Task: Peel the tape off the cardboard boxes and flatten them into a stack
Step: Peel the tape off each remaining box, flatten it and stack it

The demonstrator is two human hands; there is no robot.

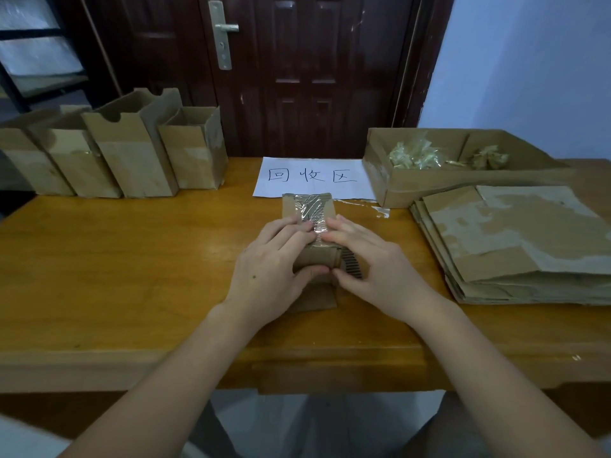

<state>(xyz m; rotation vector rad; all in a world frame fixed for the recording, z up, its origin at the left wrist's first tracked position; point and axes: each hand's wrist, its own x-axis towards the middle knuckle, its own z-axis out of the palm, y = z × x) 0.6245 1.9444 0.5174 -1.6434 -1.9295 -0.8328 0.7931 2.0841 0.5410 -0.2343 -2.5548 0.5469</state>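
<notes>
- Looking down at the wooden table (115, 259), we find a small cardboard box (317, 256) lying at its middle, its far end pointing to 12 o'clock.
- A strip of clear tape (312, 209) runs along the top of that box, wrinkled and shiny.
- Our left hand (267, 269) grips the box from 9 o'clock, fingers curled over the top by the tape, thumb on the near end.
- Our right hand (373, 262) grips it from 3 o'clock, fingertips meeting the tape, thumb tucked under the near edge.
- At 10 o'clock, four upright open boxes (132, 153) stand in a row, touching one another.
- At 12 o'clock, just beyond the held box, lies a white paper sign (314, 176) with handwritten characters.
- At 2 o'clock sits a shallow cardboard tray (429, 186) holding crumpled tape wads (416, 155).
- At 3 o'clock, just in front of the tray, a stack of flattened cardboard (515, 242) rests on the table.
- Behind the table stands a dark door (314, 77).
</notes>
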